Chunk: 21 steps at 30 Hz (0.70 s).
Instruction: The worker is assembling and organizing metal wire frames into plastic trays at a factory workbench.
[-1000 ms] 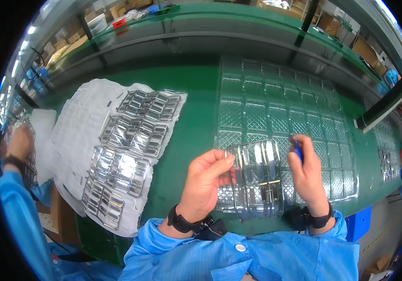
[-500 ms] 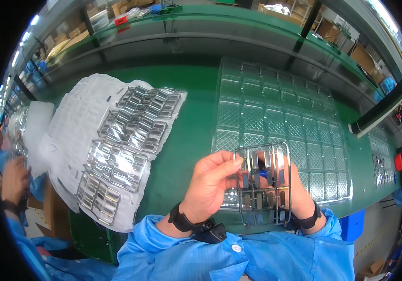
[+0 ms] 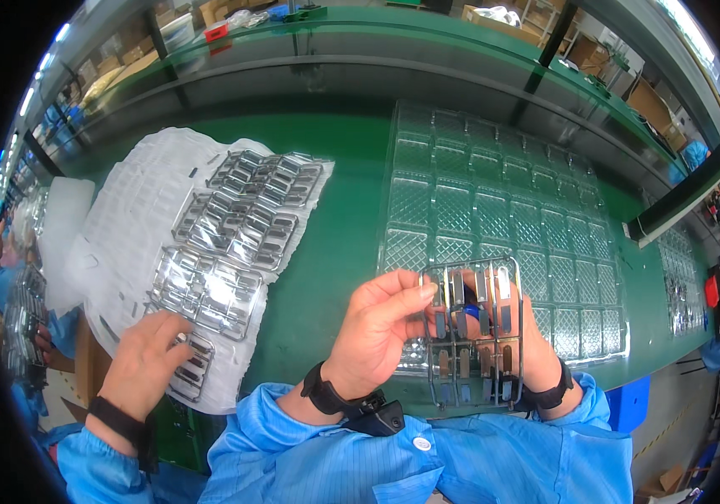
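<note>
A dark plastic sprue frame with rows of shiny, mirror-like pieces stands upright in front of my chest. My left hand pinches its left edge between thumb and fingers. Behind the frame's right side is my right hand, curled around it; its fingers show only partly through the gaps. A small blue patch shows between the hands, too covered to name. Beyond the frame lies a clear plastic tray with many square, cross-hatched compartments, its near part hidden by the frame and my hands.
Similar sprue frames lie in rows on a white foam sheet at left. A co-worker's hand touches the nearest one. More shiny pieces sit at far right. A metal post rises from the green table.
The co-worker's hand has come in from the left onto the nearest frame on the foam sheet. My hands and the held sprue frame have barely moved.
</note>
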Each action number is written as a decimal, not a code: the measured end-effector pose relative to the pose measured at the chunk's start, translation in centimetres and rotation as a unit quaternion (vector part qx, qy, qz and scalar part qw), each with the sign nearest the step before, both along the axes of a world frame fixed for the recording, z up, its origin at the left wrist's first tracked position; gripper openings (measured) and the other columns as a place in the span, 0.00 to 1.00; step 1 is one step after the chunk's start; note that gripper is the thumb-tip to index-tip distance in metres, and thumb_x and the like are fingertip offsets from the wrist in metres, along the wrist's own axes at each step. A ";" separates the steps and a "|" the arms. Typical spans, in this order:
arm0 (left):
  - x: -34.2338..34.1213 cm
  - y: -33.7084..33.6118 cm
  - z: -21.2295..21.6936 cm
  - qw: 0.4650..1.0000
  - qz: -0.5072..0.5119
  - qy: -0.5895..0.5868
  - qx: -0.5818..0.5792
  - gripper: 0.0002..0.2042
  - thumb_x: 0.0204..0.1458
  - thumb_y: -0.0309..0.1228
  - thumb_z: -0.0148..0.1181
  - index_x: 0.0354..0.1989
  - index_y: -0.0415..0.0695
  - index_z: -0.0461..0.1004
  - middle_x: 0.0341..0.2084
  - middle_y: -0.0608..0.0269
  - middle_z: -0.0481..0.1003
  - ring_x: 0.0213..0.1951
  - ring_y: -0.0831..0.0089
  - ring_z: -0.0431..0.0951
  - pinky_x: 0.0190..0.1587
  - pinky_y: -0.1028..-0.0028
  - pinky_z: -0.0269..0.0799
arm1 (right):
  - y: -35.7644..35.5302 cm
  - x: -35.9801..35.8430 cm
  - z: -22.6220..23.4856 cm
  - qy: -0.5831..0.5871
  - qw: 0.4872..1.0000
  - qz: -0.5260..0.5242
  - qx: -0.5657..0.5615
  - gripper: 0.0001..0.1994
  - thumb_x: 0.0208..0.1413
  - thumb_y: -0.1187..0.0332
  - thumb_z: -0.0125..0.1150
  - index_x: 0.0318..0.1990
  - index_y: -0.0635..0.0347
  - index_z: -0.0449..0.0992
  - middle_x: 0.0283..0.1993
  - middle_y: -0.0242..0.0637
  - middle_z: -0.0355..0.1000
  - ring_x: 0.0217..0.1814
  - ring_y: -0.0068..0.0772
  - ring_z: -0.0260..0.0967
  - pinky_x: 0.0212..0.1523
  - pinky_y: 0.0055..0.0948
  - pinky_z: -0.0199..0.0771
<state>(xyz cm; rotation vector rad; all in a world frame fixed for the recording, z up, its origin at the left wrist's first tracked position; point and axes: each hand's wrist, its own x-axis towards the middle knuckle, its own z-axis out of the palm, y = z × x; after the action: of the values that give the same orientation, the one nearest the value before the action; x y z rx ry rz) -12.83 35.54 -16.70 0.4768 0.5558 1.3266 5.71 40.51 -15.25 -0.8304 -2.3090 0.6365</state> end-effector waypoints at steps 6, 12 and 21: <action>-0.1 0.0 0.2 1.000 -0.012 -0.009 -0.009 0.04 0.54 0.29 0.54 0.30 0.41 0.71 0.28 0.64 0.72 0.31 0.78 0.72 0.33 0.77 0.71 | -0.1 0.0 0.4 -0.018 1.000 -0.013 0.008 0.19 0.46 0.69 0.61 0.48 0.61 0.71 0.38 0.43 0.70 0.36 0.46 0.70 0.36 0.38 0.71; -0.2 0.1 0.0 1.000 -0.018 -0.013 -0.013 0.04 0.54 0.28 0.54 0.30 0.41 0.71 0.28 0.64 0.72 0.31 0.78 0.72 0.33 0.77 0.70 | 0.1 0.1 0.3 -0.021 0.998 -0.007 0.062 0.21 0.46 0.68 0.63 0.50 0.61 0.71 0.35 0.42 0.70 0.32 0.43 0.70 0.31 0.35 0.71; -0.2 0.3 -0.7 0.996 0.076 0.038 -0.035 0.03 0.55 0.25 0.53 0.32 0.39 0.71 0.28 0.62 0.73 0.31 0.77 0.74 0.34 0.74 0.75 | 0.7 1.6 -0.1 -0.153 0.979 -0.099 0.091 0.15 0.46 0.67 0.63 0.42 0.62 0.72 0.31 0.44 0.71 0.29 0.45 0.71 0.28 0.33 0.71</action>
<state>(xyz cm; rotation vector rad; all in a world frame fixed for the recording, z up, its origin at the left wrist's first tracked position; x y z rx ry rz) -13.03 35.88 -17.37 0.4347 0.7117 1.4330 7.31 41.25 -15.34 -1.1163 -2.4659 0.2155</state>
